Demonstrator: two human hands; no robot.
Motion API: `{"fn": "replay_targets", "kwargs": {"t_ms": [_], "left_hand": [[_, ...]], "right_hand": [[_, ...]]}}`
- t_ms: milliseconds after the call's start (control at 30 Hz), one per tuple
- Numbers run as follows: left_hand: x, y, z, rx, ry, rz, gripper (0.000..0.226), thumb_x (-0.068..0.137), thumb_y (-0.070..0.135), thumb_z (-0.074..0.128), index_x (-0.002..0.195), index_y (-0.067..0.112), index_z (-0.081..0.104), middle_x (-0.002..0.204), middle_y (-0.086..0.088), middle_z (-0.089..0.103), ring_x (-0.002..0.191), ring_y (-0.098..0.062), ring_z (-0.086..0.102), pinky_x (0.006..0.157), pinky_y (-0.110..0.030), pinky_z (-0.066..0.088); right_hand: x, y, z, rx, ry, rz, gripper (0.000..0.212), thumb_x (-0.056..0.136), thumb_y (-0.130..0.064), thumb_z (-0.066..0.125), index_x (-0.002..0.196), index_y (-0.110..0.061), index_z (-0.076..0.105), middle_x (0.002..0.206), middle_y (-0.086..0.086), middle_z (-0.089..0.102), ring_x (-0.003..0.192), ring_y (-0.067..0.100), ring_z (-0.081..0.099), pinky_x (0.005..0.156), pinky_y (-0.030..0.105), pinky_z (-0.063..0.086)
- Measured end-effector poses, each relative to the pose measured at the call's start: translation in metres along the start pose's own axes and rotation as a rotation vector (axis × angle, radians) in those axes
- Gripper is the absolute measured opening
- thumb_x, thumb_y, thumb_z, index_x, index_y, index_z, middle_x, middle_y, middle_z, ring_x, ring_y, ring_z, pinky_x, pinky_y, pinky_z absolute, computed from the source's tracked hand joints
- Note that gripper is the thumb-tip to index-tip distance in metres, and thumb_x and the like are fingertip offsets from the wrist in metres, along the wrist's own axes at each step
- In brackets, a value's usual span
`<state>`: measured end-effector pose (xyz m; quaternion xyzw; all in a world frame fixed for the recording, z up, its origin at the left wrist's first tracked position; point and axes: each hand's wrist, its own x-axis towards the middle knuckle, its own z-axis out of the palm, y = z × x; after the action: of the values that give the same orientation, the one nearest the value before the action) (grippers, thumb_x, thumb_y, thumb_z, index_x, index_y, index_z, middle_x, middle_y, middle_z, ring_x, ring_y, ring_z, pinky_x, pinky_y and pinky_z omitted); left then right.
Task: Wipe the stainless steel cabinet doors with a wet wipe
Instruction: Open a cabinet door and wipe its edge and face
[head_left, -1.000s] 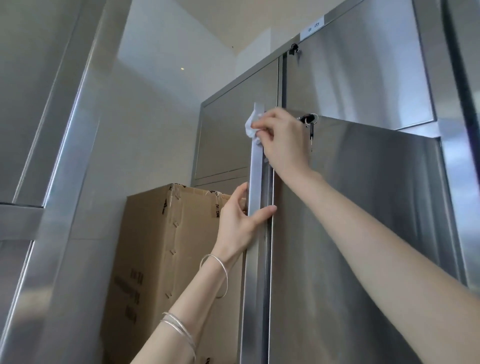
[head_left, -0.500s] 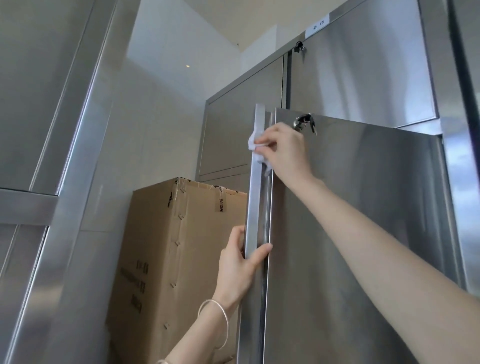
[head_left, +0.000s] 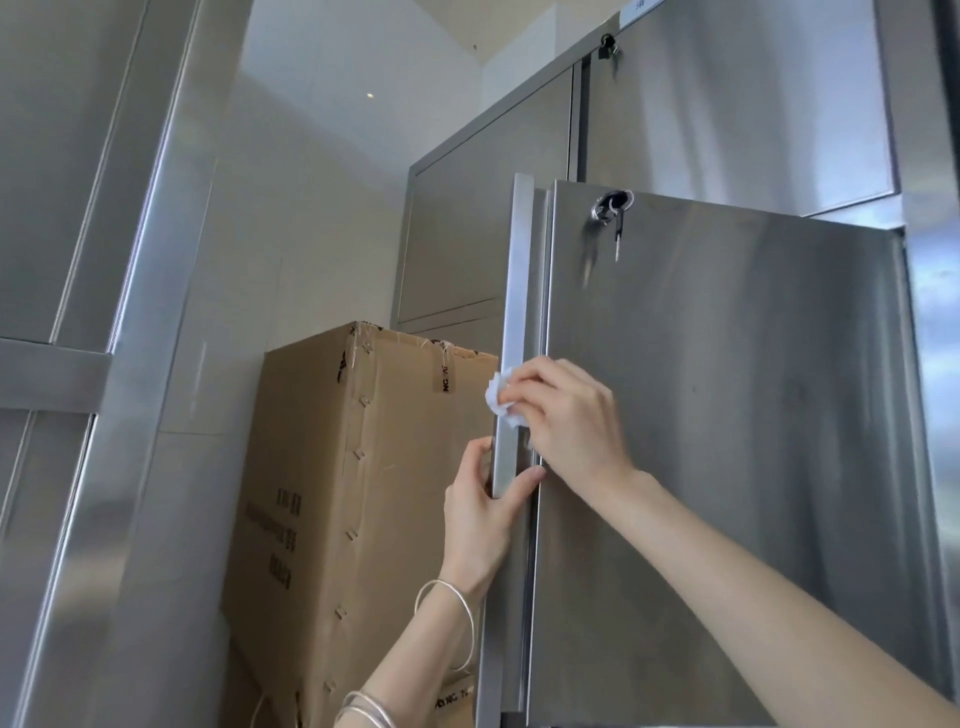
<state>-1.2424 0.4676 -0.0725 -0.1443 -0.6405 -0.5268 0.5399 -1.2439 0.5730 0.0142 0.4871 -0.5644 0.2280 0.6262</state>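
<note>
An open stainless steel cabinet door fills the right half of the view, its narrow front edge facing me. My right hand pinches a crumpled white wet wipe and presses it on that edge at mid height. Just below, my left hand grips the same edge between thumb and fingers. A key hangs from the lock near the door's top corner.
A tall cardboard box stands left of the door, behind its edge. More steel cabinet doors sit behind and above, one with a padlock. A steel frame runs down the left side.
My right hand has slid the wipe down the door's edge from near the top to mid height. My left hand has kept its hold lower on the edge. The view has tilted.
</note>
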Motion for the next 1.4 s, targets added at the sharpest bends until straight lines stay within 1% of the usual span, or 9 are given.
{"fn": "replay_targets", "kwargs": {"t_ms": [100,233,400,467,600,767,1000,1233,1400], "left_hand": [[-0.002,0.002,0.000,-0.042,-0.015,-0.035,0.031,0.078,0.029,0.079,0.098,0.021,0.057,0.078,0.012,0.068,0.072,-0.015,0.061,0.073,-0.031,0.049],[-0.005,0.003,-0.001,-0.112,-0.019,-0.016,0.027,0.080,0.017,0.077,0.099,0.022,0.059,0.088,0.010,0.073,0.082,-0.010,0.068,0.074,-0.017,0.051],[-0.010,0.008,0.000,-0.117,-0.004,-0.003,0.028,0.079,0.016,0.078,0.099,0.021,0.058,0.084,0.014,0.073,0.074,-0.006,0.065,0.072,-0.018,0.050],[-0.011,0.010,0.001,-0.117,0.004,0.006,0.029,0.079,0.017,0.078,0.100,0.018,0.058,0.084,0.015,0.072,0.073,-0.006,0.064,0.073,-0.021,0.050],[-0.011,0.008,0.001,-0.123,0.005,0.010,0.028,0.080,0.016,0.077,0.101,0.016,0.059,0.087,0.014,0.072,0.078,-0.006,0.066,0.074,-0.020,0.051],[-0.012,0.004,0.003,-0.088,0.041,0.036,0.028,0.080,0.020,0.077,0.102,0.021,0.059,0.085,0.020,0.070,0.074,0.000,0.063,0.071,-0.014,0.049],[-0.010,0.005,0.004,-0.070,0.049,-0.001,0.028,0.081,0.023,0.076,0.104,0.023,0.059,0.085,0.022,0.069,0.077,-0.002,0.062,0.079,-0.026,0.050],[-0.012,0.009,0.004,-0.050,0.059,-0.002,0.033,0.073,0.042,0.072,0.100,0.028,0.058,0.079,0.021,0.064,0.070,-0.003,0.055,0.072,-0.027,0.047],[-0.015,0.018,0.003,-0.027,0.048,-0.024,0.032,0.078,0.035,0.075,0.102,0.021,0.059,0.074,0.016,0.062,0.069,-0.007,0.053,0.070,-0.030,0.045]], "right_hand": [[0.050,0.010,-0.008,0.084,-0.128,0.232,0.016,0.079,0.000,0.065,0.078,-0.013,0.074,0.080,-0.003,0.064,0.058,0.011,0.061,0.051,0.028,0.052],[0.124,0.029,-0.013,0.174,0.002,0.416,0.011,0.083,-0.001,0.060,0.089,0.002,0.069,0.073,-0.009,0.054,0.055,-0.006,0.051,0.057,0.015,0.048],[0.076,0.010,-0.008,0.152,0.175,0.291,0.014,0.080,0.008,0.060,0.081,0.000,0.072,0.078,0.000,0.056,0.071,0.020,0.058,0.064,0.037,0.052],[0.047,0.008,-0.011,0.088,0.170,0.156,0.012,0.075,0.006,0.066,0.075,-0.003,0.073,0.075,0.007,0.063,0.068,0.026,0.060,0.061,0.031,0.048],[0.076,0.022,-0.015,0.161,0.058,0.241,0.013,0.076,0.002,0.068,0.078,-0.008,0.075,0.078,0.008,0.063,0.068,0.015,0.055,0.058,0.019,0.041],[0.072,0.014,-0.003,0.248,0.220,0.379,0.015,0.074,0.005,0.068,0.075,-0.007,0.075,0.072,-0.001,0.056,0.063,0.011,0.050,0.054,0.009,0.034],[0.043,0.013,-0.003,0.264,0.053,0.335,0.016,0.072,0.008,0.068,0.076,-0.006,0.076,0.070,-0.001,0.056,0.065,0.013,0.053,0.056,0.013,0.041],[0.018,0.000,0.010,0.233,0.201,0.370,0.015,0.074,0.006,0.068,0.071,-0.008,0.074,0.068,0.008,0.059,0.059,0.012,0.047,0.056,0.025,0.039],[0.005,-0.001,-0.008,0.237,-0.042,0.295,0.019,0.073,0.008,0.065,0.073,-0.007,0.075,0.064,-0.010,0.051,0.056,0.000,0.047,0.056,0.008,0.034]]}}
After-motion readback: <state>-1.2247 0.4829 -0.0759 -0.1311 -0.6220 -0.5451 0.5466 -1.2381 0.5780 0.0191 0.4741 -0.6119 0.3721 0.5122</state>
